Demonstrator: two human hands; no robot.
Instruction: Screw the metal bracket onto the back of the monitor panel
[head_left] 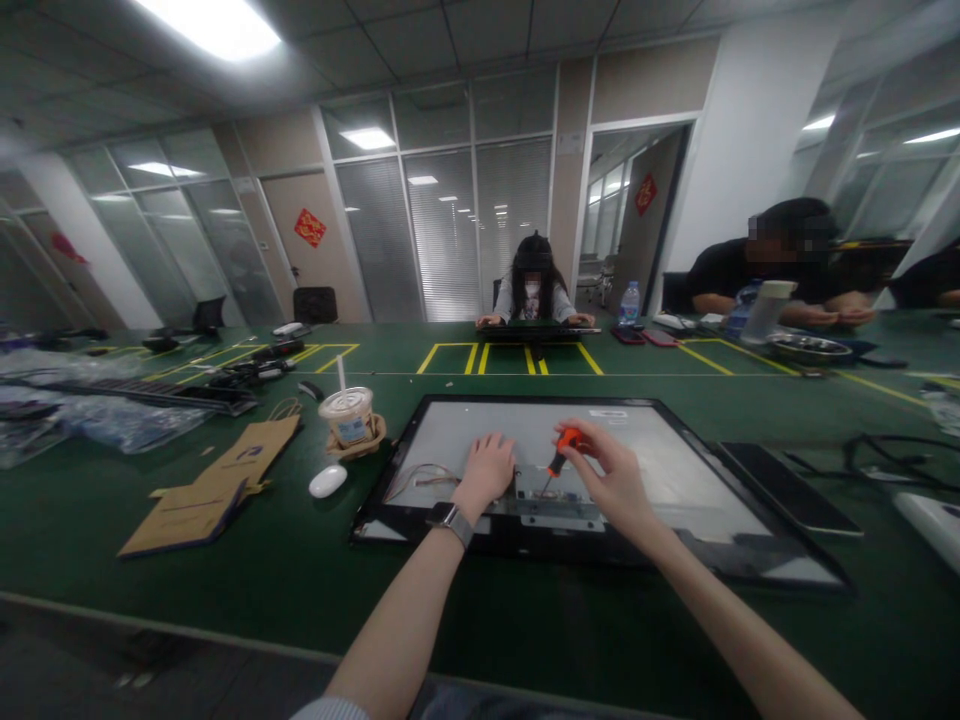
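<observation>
A large flat display panel (675, 470) with a black frame and a pale grey back lies on the green table. Near its front edge is a metal bracket with a small circuit board (559, 495). My right hand (607, 475) grips an orange and black screwdriver (568, 440), tilted, with its tip down at the board. My left hand (489, 470) lies flat on the panel just left of the bracket, fingers stretched out. Thin wires (424, 478) run over the panel left of that hand.
A white mouse (328, 481), an iced drink cup (348, 415) in a carton holder and brown paper bags (202, 505) are on the left. A dark slab (787, 487) and cables (877, 455) lie right. Two people (532, 285) sit across the table.
</observation>
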